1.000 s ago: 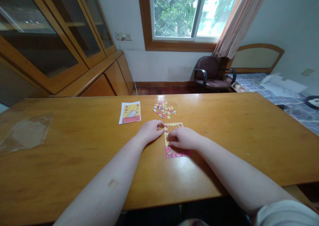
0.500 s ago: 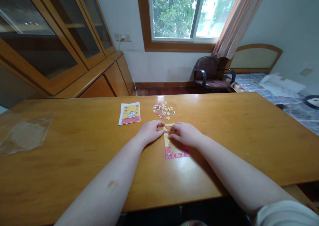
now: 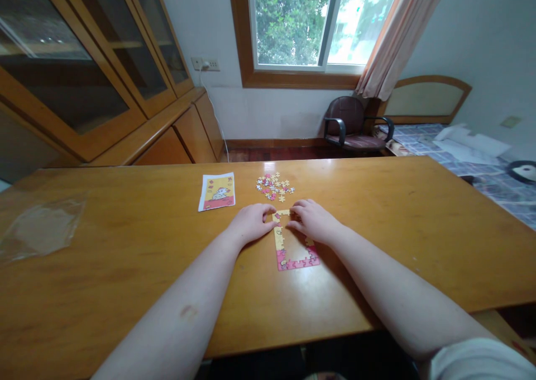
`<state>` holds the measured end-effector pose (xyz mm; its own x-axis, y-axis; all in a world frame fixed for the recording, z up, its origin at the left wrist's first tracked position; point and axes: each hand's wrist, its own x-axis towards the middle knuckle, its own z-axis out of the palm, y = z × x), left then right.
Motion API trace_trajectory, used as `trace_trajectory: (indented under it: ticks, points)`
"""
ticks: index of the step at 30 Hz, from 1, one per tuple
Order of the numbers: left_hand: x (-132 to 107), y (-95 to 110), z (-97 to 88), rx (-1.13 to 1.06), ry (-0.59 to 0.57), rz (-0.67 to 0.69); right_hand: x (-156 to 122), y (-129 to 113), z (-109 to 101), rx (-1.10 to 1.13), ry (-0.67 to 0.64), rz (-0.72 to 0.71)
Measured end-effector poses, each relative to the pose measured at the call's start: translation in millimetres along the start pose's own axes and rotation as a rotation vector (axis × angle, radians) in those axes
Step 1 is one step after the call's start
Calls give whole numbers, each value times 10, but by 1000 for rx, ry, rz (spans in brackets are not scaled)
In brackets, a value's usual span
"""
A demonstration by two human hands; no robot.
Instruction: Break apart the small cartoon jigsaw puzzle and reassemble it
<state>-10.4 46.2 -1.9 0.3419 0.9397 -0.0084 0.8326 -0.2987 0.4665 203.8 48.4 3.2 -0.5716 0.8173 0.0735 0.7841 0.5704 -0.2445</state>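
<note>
A jigsaw puzzle border [image 3: 278, 241] lies flat on the table, yellow along its upper part and pink at the bottom, with bare wood inside it. At its upper left edge rests my left hand [image 3: 250, 223], the thumb and curled fingers apart. My right hand [image 3: 315, 221] covers the upper right corner, thumb and fingers spread over the pieces there; nothing can be made out between them. Just beyond the hands is a pile of loose puzzle pieces [image 3: 274, 186] in yellow, pink and white. A picture card [image 3: 217, 191] with a white animal lies left of the pile.
A clear plastic bag [image 3: 42, 226] lies at the left of the wooden table [image 3: 146, 257]. Behind the table stand a glass-fronted cabinet [image 3: 125, 50], a dark red armchair [image 3: 349, 123] and a bed [image 3: 439, 139]. A window [image 3: 293, 22] is in the far wall.
My right hand has shifted slightly up toward the border's top right corner, uncovering more of its right side. My left hand stays at the left edge.
</note>
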Motion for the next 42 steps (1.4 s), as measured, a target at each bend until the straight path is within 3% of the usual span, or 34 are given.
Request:
trace_trajectory:
  ticks: [7, 12, 15, 18, 23, 28, 33, 35, 38, 42]
  points:
    - [24, -50, 5, -54, 91, -19, 95, 210, 157, 237, 194, 53]
    - [110, -201, 54, -155, 261, -89, 260, 441, 285, 673, 405, 394]
    - [154, -290, 74, -298, 355, -171, 355, 549, 318, 878, 457, 481]
    - [181, -351, 66, -458, 416, -202, 460, 632, 326, 849, 413, 499]
    - [203, -361, 20, -511, 352, -211, 633, 701, 324, 768, 395, 521]
    - [299, -314, 9, -421, 332, -286, 595, 630, 280, 655, 404, 422]
    - [396, -301, 44, -361, 382, -317, 519, 522, 231, 313, 289, -42]
    - [397, -298, 43, -342, 371, -295, 522, 493, 222, 234, 228, -143]
    - [381, -275, 14, -335, 337, -261, 531, 497, 203, 196, 174, -186]
    - [378, -204, -21, -271, 311, -275, 535, 606, 178, 236, 235, -131]
